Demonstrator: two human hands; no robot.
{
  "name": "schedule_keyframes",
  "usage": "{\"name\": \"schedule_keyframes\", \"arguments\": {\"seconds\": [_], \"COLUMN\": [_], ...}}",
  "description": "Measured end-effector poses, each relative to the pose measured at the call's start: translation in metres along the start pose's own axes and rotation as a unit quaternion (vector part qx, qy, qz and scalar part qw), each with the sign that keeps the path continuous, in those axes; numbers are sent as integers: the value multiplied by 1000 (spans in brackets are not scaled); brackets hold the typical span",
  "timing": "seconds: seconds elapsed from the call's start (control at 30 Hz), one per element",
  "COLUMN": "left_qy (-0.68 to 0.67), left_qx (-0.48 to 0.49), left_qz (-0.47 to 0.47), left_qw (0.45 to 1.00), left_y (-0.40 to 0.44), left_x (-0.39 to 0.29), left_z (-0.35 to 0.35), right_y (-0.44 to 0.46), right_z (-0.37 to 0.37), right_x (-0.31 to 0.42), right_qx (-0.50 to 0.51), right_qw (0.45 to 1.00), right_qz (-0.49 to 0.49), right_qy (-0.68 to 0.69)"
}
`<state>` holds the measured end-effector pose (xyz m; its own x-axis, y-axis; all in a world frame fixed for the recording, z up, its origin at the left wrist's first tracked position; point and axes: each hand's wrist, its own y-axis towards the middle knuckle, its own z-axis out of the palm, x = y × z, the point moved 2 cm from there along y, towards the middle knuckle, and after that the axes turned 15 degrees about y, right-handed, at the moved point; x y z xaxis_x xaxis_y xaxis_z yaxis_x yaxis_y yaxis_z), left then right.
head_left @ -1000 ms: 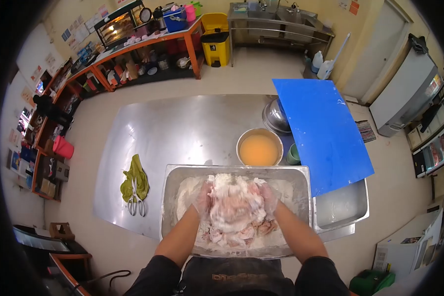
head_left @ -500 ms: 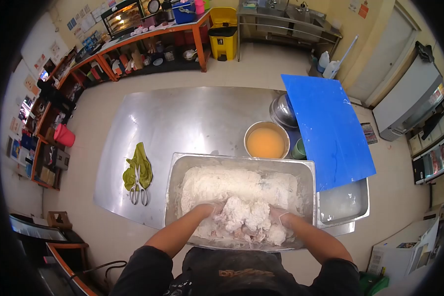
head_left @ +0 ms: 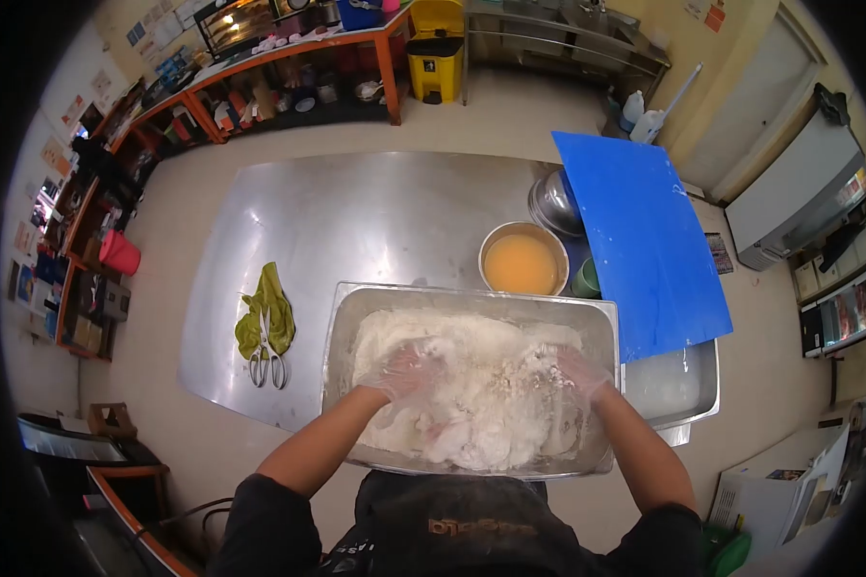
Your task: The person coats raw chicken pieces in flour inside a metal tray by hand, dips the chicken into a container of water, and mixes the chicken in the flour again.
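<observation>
A deep metal tray point(head_left: 471, 297) holds white flour point(head_left: 423, 327), with flour-coated pieces point(head_left: 481, 438) heaped near its front side, partly blurred. My left hand point(head_left: 412, 373), in a clear floury glove, is over the flour left of the middle, fingers spread. My right hand point(head_left: 575, 373), gloved too, is at the tray's right side with its fingers apart and crumbs of flour beside them. Neither hand holds a piece.
Behind the tray stands a bowl of orange liquid point(head_left: 522, 262), near a steel bowl point(head_left: 556, 203) and green cup point(head_left: 585, 279). A blue board point(head_left: 645, 240) partly covers another metal tray point(head_left: 669, 385). Scissors point(head_left: 267, 361) lie on a green cloth point(head_left: 269, 313) at left.
My hands have let go of the coated pieces and moved apart. The pieces now lie lower in the tray under loose flour. The view has shifted a little.
</observation>
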<state>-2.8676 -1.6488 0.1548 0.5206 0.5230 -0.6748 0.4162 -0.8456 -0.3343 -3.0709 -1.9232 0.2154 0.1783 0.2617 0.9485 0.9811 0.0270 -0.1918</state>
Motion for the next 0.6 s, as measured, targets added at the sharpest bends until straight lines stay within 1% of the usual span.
{"name": "schedule_keyframes", "arguments": {"seconds": [0.03,0.07,0.1,0.13,0.17,0.2,0.23,0.27,0.3,0.33,0.37,0.4,0.43,0.5,0.53,0.57,0.6], "left_qy": [-128,-14,99,97,128,156,105,47,-7,31,68,133,130,131,126,176,225], "left_qx": [-18,-7,4,1,72,139,102,73,55,66,76,103,104,145,145,241,331], "left_qz": [-98,-197,-293,-294,-270,-238,-144,-41,60,57,55,47,45,-20,-23,-115,-201], "left_qw": [987,980,951,951,952,949,979,995,997,996,993,985,985,981,981,948,894], "left_y": [-2,-11,-17,-13,1,15,33,50,65,52,39,21,9,-13,-17,-21,-23], "left_x": [-4,-42,-65,-66,-56,-48,-12,23,56,33,8,-23,-35,-47,-69,-91,-101], "left_z": [-8,-36,-50,-42,-29,-17,26,67,107,80,52,21,0,-34,-46,-51,-53], "right_y": [10,29,57,75,93,106,112,110,105,101,93,79,66,54,53,49,46], "right_z": [-2,3,12,20,28,37,51,61,65,60,51,40,29,0,1,-1,-6], "right_x": [-15,-28,-40,-43,-46,-43,-40,-27,0,27,46,59,59,-30,-15,11,26], "right_qx": [-11,-8,-9,-7,-10,59,132,136,130,116,114,134,156,158,164,96,21], "right_qw": [926,926,960,966,963,962,948,949,959,946,948,948,943,980,979,952,890], "right_qz": [-102,-102,50,122,194,125,58,59,181,293,289,254,220,52,54,199,335], "right_qy": [-363,-364,-276,-228,-184,-237,-283,-277,-175,-73,-75,-135,-192,-108,-108,-212,-309]}}
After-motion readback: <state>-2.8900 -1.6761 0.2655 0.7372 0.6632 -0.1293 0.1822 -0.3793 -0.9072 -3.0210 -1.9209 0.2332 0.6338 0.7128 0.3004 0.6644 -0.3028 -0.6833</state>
